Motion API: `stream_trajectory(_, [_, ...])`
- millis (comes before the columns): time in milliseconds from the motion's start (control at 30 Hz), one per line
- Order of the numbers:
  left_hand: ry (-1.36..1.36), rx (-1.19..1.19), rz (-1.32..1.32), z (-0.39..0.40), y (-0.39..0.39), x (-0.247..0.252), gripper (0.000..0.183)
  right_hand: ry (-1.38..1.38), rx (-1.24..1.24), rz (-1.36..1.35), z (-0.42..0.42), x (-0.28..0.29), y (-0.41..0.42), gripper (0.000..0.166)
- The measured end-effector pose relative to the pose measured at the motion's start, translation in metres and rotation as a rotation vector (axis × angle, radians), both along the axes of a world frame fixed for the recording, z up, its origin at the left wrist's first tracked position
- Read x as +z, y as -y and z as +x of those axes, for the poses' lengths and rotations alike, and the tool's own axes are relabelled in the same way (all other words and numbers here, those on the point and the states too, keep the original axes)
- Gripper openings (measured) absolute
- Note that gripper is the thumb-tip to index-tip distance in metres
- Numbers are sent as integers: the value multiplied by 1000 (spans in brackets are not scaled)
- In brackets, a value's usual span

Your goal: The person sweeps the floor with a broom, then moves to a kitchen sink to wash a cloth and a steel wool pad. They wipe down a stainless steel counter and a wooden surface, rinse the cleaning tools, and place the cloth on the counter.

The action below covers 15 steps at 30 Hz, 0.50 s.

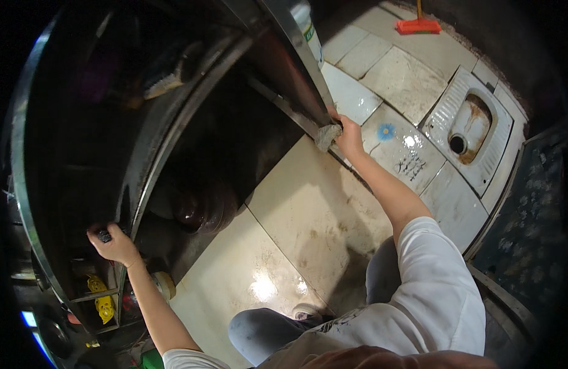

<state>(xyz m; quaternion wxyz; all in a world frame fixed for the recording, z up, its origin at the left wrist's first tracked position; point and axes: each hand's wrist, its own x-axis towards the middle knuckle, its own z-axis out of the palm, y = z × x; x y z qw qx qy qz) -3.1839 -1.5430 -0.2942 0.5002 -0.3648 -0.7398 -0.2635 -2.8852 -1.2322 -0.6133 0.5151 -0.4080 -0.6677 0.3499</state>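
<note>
My right hand (pixel 351 136) grips a wet-looking grey rag (pixel 329 137) against the lower end of a metal leg (pixel 307 50). This leg belongs to a dark metal stand with shelves. Farther left, my left hand (pixel 115 246) is curled around a small dark clump (pixel 104 235) inside the stand, beside its shiny front rail (pixel 148 189). Blur and shadow hide what the clump is made of. On the shelf above lies a pale-edged object (pixel 164 86), too dim to name.
Dark rounded vessels (pixel 205 210) stand beneath the shelf. Yellow plastic pieces (pixel 101 300) sit at the lower left. Right of the stand are a white container (pixel 309 32), a stained squat toilet (pixel 471 129) and an orange broom (pixel 418 26). Wet floor tiles (pixel 288 221) lie under my knees.
</note>
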Motion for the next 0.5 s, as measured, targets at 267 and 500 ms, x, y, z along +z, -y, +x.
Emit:
stream_trajectory(267, [-3,-30,59,10,-5,1,30,-155,-59,159,8,123,-3,48])
stream_trajectory(500, [78,-109,64,19,-6,8,27,-581,79,304,6,255,-26,49])
